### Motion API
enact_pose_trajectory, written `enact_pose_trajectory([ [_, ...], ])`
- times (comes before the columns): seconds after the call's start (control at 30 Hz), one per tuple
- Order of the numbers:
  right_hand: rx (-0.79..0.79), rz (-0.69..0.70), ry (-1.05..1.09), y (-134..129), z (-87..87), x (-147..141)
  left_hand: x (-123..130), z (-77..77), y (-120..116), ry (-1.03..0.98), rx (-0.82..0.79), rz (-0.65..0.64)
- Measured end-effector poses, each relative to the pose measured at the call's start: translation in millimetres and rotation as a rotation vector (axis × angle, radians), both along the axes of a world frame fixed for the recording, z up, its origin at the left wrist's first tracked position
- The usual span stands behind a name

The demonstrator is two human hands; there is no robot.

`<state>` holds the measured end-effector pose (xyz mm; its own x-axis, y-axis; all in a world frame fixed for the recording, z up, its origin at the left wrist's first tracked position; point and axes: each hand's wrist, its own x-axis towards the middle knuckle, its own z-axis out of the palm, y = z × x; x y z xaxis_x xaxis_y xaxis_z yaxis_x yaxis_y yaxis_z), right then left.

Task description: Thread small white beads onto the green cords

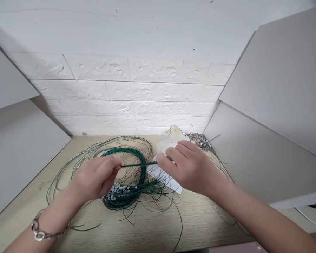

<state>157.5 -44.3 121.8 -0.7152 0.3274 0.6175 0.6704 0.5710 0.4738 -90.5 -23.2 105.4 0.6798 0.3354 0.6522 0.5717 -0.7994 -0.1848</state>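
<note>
A short stretch of thin dark green cord (pixel 139 164) runs taut between my two hands. My left hand (pixel 94 175) pinches its left end, with a chain bracelet (pixel 38 228) at that wrist. On the other side my right hand (pixel 184 165) is closed on the cord, knuckles toward me. Below and behind the hands lies a thick coil of green cords (pixel 143 165), with many small white beads (pixel 119 189) clustered at its lower left. Loose strands fan out around the coil, and the fingertips are partly hidden.
A crumpled clear plastic bag (pixel 171 135) and a white paper slip (pixel 175 184) lie behind my right hand. A heap of tiny dark and pale bits (pixel 201 142) fills the back right corner. White panels (pixel 274 147) flank the wooden tabletop (pixel 116 232); a brick-patterned wall (pixel 131 91) stands behind.
</note>
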Motion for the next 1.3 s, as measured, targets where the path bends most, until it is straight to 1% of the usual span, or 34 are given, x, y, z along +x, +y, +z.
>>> enact_pose_trajectory([
  [0.03,0.046,-0.012,-0.013,-2.1,-2.7,-0.5,0.7,-2.3,-4.2,0.027,-0.141,-0.010],
  [0.1,0.088,-0.025,-0.026,-5.8,-8.9,-2.4,4.4,-4.0,-12.1,0.111,-0.456,0.005],
  [0.17,0.113,-0.014,-0.016,-9.4,-15.0,-6.1,11.0,-2.9,-19.4,0.178,-0.698,0.039],
  [0.27,0.151,0.038,0.012,-15.7,-21.8,-13.4,23.1,-0.8,-28.4,0.185,-0.892,0.059],
  [0.37,0.179,0.106,0.024,-22.0,-24.7,-19.1,31.8,-2.0,-34.5,0.134,-1.012,0.027],
  [0.43,0.183,0.120,0.041,-25.2,-25.4,-20.6,34.3,-4.2,-37.1,0.096,-1.071,0.004],
  [0.5,0.175,0.113,0.061,-27.4,-25.9,-20.8,35.1,-6.4,-38.2,0.057,-1.097,-0.016],
  [0.6,0.128,0.115,0.049,-29.7,-26.7,-20.8,35.6,-8.7,-35.9,0.013,-1.063,-0.053],
  [0.67,0.038,0.089,0.047,-30.0,-25.9,-20.7,37.1,-9.8,-30.9,-0.008,-1.017,-0.067],
  [0.7,-0.041,0.064,0.054,-29.4,-24.5,-20.3,38.4,-10.3,-27.5,-0.020,-0.988,-0.063],
  [0.77,-0.282,0.011,0.091,-25.2,-19.6,-17.9,42.4,-11.3,-19.7,-0.046,-0.916,-0.034],
  [0.87,-0.737,-0.018,0.162,-9.8,-8.5,-8.8,51.5,-12.1,-8.0,-0.064,-0.855,0.020],
  [0.97,-1.098,-0.019,0.225,12.9,-0.1,3.9,62.5,-9.7,0.9,-0.064,-0.907,0.064],
  [1.03,-1.261,-0.022,0.265,26.4,1.1,10.9,69.5,-5.6,5.1,-0.070,-0.955,0.101],
  [1.07,-1.294,-0.027,0.306,31.5,0.4,13.3,72.6,-3.0,6.7,-0.073,-0.983,0.122],
  [1.1,-1.294,-0.034,0.362,35.0,-1.1,14.8,75.4,-0.3,8.0,-0.076,-1.009,0.146],
  [1.2,-1.221,-0.033,0.536,38.2,-7.6,15.7,81.3,5.7,10.7,-0.076,-1.040,0.203],
  [1.23,-1.203,-0.027,0.570,37.6,-9.8,15.5,82.4,6.2,11.2,-0.068,-1.022,0.204],
  [1.3,-1.184,-0.009,0.586,36.1,-13.0,15.3,83.1,4.5,12.0,-0.038,-0.937,0.191],
])
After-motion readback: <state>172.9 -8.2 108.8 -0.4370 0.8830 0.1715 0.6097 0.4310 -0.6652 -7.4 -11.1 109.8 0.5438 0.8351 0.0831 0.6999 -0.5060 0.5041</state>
